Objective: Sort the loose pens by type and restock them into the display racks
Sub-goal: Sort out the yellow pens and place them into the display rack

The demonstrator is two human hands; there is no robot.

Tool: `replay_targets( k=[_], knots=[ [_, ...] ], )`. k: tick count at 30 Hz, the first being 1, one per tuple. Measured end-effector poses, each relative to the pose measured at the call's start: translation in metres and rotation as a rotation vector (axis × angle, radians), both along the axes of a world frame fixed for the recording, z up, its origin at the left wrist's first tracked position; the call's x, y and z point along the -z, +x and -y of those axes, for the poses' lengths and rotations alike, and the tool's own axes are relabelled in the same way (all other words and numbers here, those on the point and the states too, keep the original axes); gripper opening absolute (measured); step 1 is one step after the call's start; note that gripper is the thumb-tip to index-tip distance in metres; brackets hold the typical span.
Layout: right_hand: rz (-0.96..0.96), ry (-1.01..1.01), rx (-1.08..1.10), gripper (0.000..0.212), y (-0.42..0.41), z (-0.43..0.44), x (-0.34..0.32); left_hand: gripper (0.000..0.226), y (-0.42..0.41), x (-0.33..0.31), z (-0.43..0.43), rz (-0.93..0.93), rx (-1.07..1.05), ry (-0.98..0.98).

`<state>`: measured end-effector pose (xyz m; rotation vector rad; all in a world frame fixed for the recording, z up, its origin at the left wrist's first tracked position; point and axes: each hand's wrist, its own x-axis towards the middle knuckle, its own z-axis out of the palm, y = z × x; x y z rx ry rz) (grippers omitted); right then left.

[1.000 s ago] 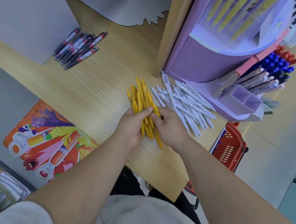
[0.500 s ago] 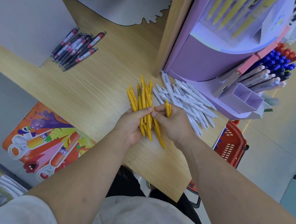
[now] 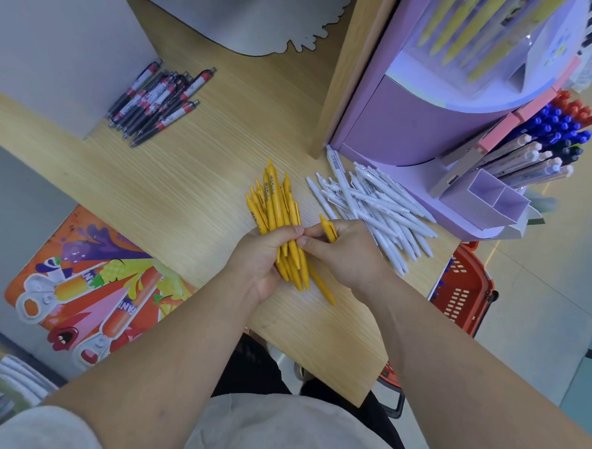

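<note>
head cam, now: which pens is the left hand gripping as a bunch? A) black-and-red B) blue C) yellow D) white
C: the left hand grips the bunch of yellow pens. The white pens lie loose to the right of them, the black-and-red pens lie far off to the left, and the blue pens stand in the rack.

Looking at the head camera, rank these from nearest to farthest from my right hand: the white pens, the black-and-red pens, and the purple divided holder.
From the right hand:
1. White pens, right beside it, just off to the right.
2. Purple divided holder, farther right.
3. Black-and-red pens, far off on the left, toward the back.
</note>
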<state>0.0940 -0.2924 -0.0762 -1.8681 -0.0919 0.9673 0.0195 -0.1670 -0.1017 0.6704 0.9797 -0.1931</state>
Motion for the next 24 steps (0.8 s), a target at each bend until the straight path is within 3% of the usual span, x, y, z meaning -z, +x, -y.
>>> replay_targets(
  k=[7, 10, 15, 19, 24],
  knots=[
    [0.053, -0.031, 0.057, 0.007, -0.012, 0.003, 0.004, 0.036, 0.002, 0.002, 0.001, -0.039, -0.025, 0.04],
    [0.054, -0.096, 0.08, 0.016, -0.011, 0.007, 0.008, 0.011, 0.001, 0.003, -0.003, -0.06, -0.049, 0.043],
    [-0.074, -0.111, -0.18, 0.011, -0.009, 0.012, 0.005, 0.009, 0.0, -0.004, -0.009, -0.002, -0.008, 0.002],
    [-0.01, -0.08, -0.261, 0.005, -0.005, 0.013, -0.003, 0.01, 0.003, -0.009, -0.01, 0.045, 0.007, 0.01],
    [0.048, -0.129, -0.321, 0.024, 0.0, 0.019, -0.01, 0.014, 0.008, -0.019, -0.008, 0.088, 0.062, 0.055]
  ],
)
